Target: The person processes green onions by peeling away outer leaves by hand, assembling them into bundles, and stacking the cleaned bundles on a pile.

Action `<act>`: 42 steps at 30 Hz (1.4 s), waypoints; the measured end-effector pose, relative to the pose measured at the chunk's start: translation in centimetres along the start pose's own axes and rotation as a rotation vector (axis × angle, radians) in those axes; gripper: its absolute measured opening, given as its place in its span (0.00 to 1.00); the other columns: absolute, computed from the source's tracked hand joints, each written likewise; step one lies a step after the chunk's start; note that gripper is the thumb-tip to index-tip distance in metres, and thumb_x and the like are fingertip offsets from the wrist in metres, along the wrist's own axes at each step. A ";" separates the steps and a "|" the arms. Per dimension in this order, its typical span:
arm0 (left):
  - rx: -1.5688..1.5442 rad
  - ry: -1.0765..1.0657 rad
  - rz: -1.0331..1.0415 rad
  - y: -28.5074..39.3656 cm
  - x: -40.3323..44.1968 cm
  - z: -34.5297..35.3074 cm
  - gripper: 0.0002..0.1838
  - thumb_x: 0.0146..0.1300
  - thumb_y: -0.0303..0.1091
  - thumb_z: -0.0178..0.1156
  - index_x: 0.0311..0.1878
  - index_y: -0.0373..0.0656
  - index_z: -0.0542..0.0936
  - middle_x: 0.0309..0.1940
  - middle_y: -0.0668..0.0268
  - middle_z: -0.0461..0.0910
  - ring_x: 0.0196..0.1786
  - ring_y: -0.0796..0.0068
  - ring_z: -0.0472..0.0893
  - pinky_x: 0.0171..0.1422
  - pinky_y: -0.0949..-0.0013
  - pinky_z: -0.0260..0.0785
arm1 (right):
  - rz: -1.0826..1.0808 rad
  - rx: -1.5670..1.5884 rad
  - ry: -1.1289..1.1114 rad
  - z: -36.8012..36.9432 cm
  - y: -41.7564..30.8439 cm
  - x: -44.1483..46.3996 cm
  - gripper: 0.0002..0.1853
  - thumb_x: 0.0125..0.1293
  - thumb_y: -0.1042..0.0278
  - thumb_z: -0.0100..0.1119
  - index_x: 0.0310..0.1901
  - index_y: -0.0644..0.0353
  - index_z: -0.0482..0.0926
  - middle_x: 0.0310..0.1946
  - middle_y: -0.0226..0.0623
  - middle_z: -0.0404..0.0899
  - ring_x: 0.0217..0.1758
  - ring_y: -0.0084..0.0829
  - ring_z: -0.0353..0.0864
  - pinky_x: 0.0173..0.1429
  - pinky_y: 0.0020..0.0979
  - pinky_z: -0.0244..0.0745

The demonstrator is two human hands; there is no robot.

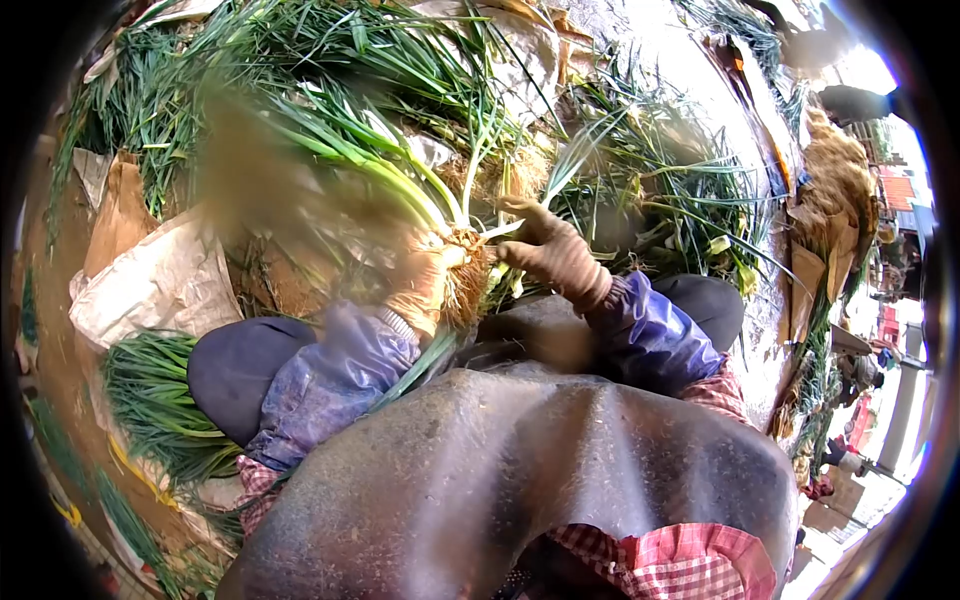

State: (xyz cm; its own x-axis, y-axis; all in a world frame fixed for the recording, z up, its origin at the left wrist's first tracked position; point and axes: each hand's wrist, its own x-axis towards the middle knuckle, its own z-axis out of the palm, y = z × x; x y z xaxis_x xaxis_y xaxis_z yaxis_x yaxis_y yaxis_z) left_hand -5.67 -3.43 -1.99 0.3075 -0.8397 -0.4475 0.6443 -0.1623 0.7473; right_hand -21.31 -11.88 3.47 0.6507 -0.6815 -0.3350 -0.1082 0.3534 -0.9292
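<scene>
In the head view, my left hand [422,283], in a tan glove, is closed around the root end of a bunch of green onions [395,175]. Their brown, stringy roots [465,285] hang beside the glove, and the green leaves spread up and to the left. Just right of the roots is my right hand [553,255], also gloved, with thumb and fingers apart. A pale stalk [503,230] reaches toward its fingertips; whether they touch it I cannot tell.
Heaps of green onions [330,45] lie ahead, more [660,190] at the right. A tied-looking pile [160,400] sits by my left knee, near a pale sack [160,285]. A dark apron [500,480] covers my lap. Distant people are at far right.
</scene>
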 end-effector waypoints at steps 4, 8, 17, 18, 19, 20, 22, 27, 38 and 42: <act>0.120 0.035 0.072 0.0 -0.1 0.3 0.16 0.52 0.15 0.55 0.46 0.34 0.75 0.41 0.63 0.78 0.43 0.71 0.79 0.46 0.71 0.73 | 0.214 -0.036 -0.212 2.3 -2.2 -0.9 0.08 0.66 0.64 0.59 0.38 0.59 0.82 0.21 0.25 0.77 0.21 0.15 0.71 0.25 0.18 0.66; -0.045 0.103 0.041 -2.4 1.7 -2.1 0.13 0.53 0.17 0.52 0.42 0.31 0.76 0.35 0.57 0.79 0.39 0.66 0.81 0.43 0.67 0.78 | 0.267 -0.471 -0.700 0.2 -0.4 -0.9 0.12 0.64 0.57 0.60 0.35 0.58 0.81 0.19 0.30 0.77 0.18 0.19 0.74 0.20 0.22 0.67; -0.137 -0.167 -0.021 -0.5 -1.2 0.7 0.26 0.41 0.16 0.53 0.50 0.39 0.73 0.35 0.65 0.77 0.41 0.69 0.78 0.47 0.70 0.75 | 0.023 -0.134 -0.081 -1.3 5.6 5.7 0.21 0.67 0.58 0.56 0.52 0.67 0.75 0.37 0.37 0.82 0.34 0.26 0.78 0.41 0.24 0.76; -0.351 -0.157 -0.022 0.2 -1.8 1.7 0.22 0.44 0.17 0.54 0.48 0.38 0.73 0.34 0.65 0.77 0.40 0.69 0.78 0.48 0.69 0.75 | -0.096 -0.271 -0.091 -0.9 5.8 5.9 0.20 0.68 0.58 0.55 0.52 0.66 0.76 0.34 0.35 0.82 0.32 0.24 0.77 0.39 0.25 0.74; -0.414 -0.155 -0.109 0.2 -1.7 1.3 0.21 0.45 0.17 0.54 0.47 0.37 0.73 0.33 0.64 0.77 0.39 0.68 0.78 0.48 0.68 0.75 | 0.004 -0.389 -0.111 -0.5 3.2 5.2 0.20 0.68 0.56 0.54 0.51 0.65 0.77 0.31 0.34 0.81 0.30 0.25 0.75 0.37 0.26 0.73; -0.474 -0.149 -0.197 0.1 -1.4 0.5 0.20 0.46 0.17 0.55 0.46 0.37 0.73 0.33 0.64 0.77 0.38 0.67 0.78 0.48 0.67 0.75 | 0.108 -0.504 -0.131 0.0 0.0 4.1 0.20 0.69 0.55 0.53 0.50 0.64 0.78 0.28 0.33 0.81 0.28 0.25 0.74 0.36 0.27 0.72; -0.397 -0.272 -0.205 -0.2 -0.6 -0.5 0.24 0.45 0.18 0.55 0.50 0.33 0.72 0.37 0.57 0.79 0.38 0.61 0.81 0.45 0.61 0.79 | 0.196 -0.390 -0.106 -2.5 -1.6 5.4 0.29 0.67 0.47 0.52 0.60 0.63 0.68 0.47 0.42 0.75 0.44 0.30 0.74 0.50 0.30 0.71; -0.277 -0.135 0.043 -0.6 2.2 -3.6 0.29 0.44 0.21 0.57 0.56 0.34 0.70 0.41 0.56 0.78 0.41 0.61 0.80 0.47 0.60 0.79 | 0.005 -0.068 0.912 -18.5 0.2 10.1 0.28 0.58 0.59 0.64 0.58 0.59 0.67 0.40 0.41 0.78 0.38 0.31 0.77 0.43 0.29 0.76; -0.524 -0.308 -0.201 -1.6 2.3 -3.2 0.22 0.62 0.33 0.58 0.58 0.36 0.70 0.50 0.56 0.76 0.51 0.64 0.79 0.52 0.62 0.79 | 0.520 -0.509 1.196 -39.0 12.5 11.4 0.14 0.55 0.56 0.66 0.28 0.60 0.81 0.20 0.36 0.78 0.19 0.31 0.77 0.24 0.34 0.71; -0.415 -0.348 -0.158 0.5 2.0 -0.7 0.22 0.56 0.24 0.58 0.55 0.36 0.71 0.48 0.56 0.77 0.52 0.62 0.78 0.51 0.62 0.79 | 0.650 -1.358 0.621 -42.9 13.5 12.4 0.16 0.54 0.52 0.60 0.37 0.55 0.83 0.36 0.42 0.82 0.43 0.37 0.81 0.46 0.36 0.75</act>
State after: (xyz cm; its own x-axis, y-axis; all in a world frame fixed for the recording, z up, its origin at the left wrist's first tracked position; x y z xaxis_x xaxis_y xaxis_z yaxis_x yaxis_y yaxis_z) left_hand -4.25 -4.81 -2.82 -0.0182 -0.9545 -0.2975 0.9067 -0.1412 0.3974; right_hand -46.89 -43.04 -19.95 -0.1166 -0.9093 -0.3994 -0.9932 0.1045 0.0519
